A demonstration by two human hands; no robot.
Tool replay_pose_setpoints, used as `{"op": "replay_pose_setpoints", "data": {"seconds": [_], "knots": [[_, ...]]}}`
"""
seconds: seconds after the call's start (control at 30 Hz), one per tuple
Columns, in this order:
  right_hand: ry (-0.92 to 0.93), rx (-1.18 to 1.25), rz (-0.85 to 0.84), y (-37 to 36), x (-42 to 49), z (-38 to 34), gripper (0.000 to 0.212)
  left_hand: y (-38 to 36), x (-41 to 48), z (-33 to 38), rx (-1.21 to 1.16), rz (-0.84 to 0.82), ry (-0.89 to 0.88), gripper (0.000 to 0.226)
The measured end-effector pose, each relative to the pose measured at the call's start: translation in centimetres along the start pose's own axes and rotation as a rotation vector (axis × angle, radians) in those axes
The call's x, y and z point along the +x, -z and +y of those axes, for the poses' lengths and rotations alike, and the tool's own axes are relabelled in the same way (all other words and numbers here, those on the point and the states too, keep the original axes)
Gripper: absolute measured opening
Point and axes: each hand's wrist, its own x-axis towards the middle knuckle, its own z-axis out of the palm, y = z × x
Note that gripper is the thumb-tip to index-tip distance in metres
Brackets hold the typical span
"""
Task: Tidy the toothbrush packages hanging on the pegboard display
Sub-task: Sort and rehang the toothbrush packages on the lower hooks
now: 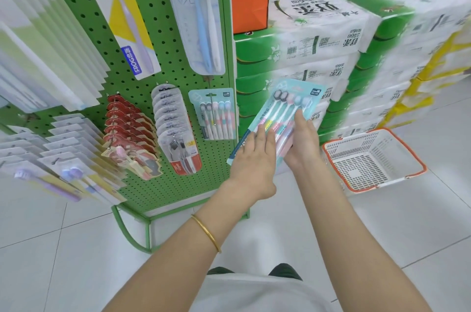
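1. The toothbrush pack (288, 105) is being held off the green pegboard (165, 56), right of centre. The right grip (303, 143) is pinching it, and the left grip (252, 158) is lying flat-fingered across its lower end.
2. The tilted pack is probably risking a slip, since only one pinch is securing it.
3. A basket (372, 158) is sitting on the tiled floor (76, 248) at lower right.

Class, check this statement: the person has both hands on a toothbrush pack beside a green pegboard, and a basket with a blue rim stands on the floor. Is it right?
Not quite: the head view shows the basket has an orange rim, not blue. The left hand and right hand are on the toothbrush pack beside the green pegboard.
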Motion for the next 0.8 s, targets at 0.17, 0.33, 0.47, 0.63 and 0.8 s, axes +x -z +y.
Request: {"op": "replay_pose_setpoints", "data": {"seconds": [0.17, 0.33, 0.47, 0.63, 0.8], "knots": [[0.060, -0.138, -0.060, 0.4, -0.2, 0.4, 0.031, 0.2, -0.1, -0.2, -0.365, 0.147, 0.025, 0.088], [0.139, -0.319, 0.005, 1.5, 0.2, 1.3, 0.030, 0.8, 0.1, -1.8, -0.873, 0.257, 0.151, 0.064], [0.105, -0.419, 0.071, 2.1, 0.6, 2.0, 0.026, 1.0, 0.0, -2.8, -1.259, 0.200, 0.207, 0.052], [0.135, -0.319, -0.101, 2.1, -0.3, 1.7, 0.015, 0.9, -0.2, -3.7, -1.459, 0.159, 0.269, 0.031], [0.095, -0.344, -0.246, 2.5, -0.4, 1.6, 0.015, 1.2, -0.3, -4.5, -1.495, 0.117, 0.329, 0.011]]}}
